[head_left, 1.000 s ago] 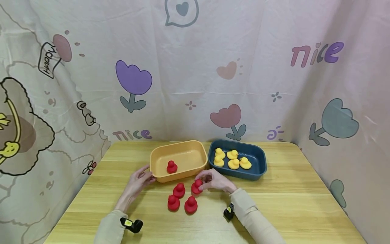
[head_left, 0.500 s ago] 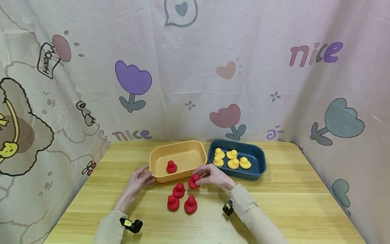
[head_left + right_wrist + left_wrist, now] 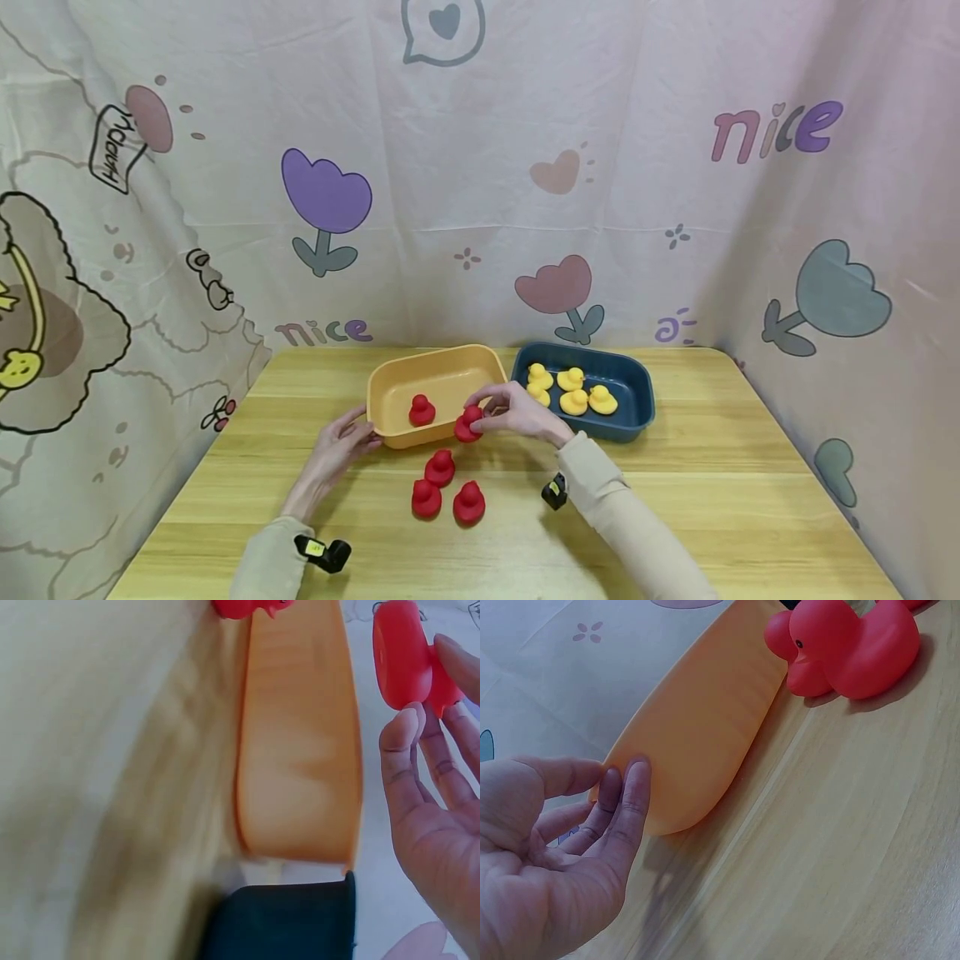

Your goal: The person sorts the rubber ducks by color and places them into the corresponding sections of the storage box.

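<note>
My right hand pinches a red rubber duck between thumb and fingers, lifted at the front rim of the orange-yellow tray. In the right wrist view that held duck shows tilted, its flat underside toward the camera, beside the tray's outer wall. At the tray's left end, my left hand grips the rim; the left wrist view shows thumb and fingertips at its corner. One red duck sits inside the tray. Several more red ducks stand on the table in front.
A dark blue tray stands right beside the orange-yellow one, holding several yellow rubber ducks. The wooden table ends at a printed curtain behind. Both wrists wear small black cameras.
My right hand has raised the red duck from the table and carried it left and away from me to the tray's front rim. The left hand stays at the tray's end.
</note>
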Motion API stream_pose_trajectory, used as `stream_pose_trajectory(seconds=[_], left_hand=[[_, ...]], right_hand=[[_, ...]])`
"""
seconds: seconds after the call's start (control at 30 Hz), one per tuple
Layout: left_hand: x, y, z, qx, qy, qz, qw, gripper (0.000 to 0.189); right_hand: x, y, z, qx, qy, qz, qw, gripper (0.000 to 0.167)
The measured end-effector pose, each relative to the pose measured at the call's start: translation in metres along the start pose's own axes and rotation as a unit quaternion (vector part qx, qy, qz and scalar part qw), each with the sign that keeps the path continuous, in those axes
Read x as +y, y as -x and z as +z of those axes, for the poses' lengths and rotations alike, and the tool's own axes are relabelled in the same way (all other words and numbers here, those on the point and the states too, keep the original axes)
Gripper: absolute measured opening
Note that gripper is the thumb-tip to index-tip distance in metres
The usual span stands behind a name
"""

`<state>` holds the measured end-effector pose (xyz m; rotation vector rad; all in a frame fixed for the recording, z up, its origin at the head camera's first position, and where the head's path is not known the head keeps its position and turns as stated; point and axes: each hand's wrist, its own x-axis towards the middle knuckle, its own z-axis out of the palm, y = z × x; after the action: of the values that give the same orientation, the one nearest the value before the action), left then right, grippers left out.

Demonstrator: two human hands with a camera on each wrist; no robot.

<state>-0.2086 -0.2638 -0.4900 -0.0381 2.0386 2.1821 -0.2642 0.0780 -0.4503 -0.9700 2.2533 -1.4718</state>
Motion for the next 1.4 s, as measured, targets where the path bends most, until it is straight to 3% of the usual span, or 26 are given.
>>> stream_pose_trajectory(seconds=[0.43, 0.93, 1.4], left_hand=[[0.000, 0.000, -0.001, -0.002, -0.006, 0.004, 1.0000, 0.060], [0.001, 0.001, 0.001, 0.000, -0.005, 0.005, 1.0000, 0.060], [0.000, 0.001, 0.000, -0.004, 0.006, 0.007, 0.9999, 0.060]], right_hand=[[-0.015, -0.032, -0.005, 0.038, 0.023, 0.036, 0.9984, 0.032], [-0.018, -0.066, 0.018, 0.041, 0.003, 0.031, 0.9986, 0.027], [-0.007, -0.099, 0.027, 0.138, 0.010, 0.117, 0.9835, 0.025]])
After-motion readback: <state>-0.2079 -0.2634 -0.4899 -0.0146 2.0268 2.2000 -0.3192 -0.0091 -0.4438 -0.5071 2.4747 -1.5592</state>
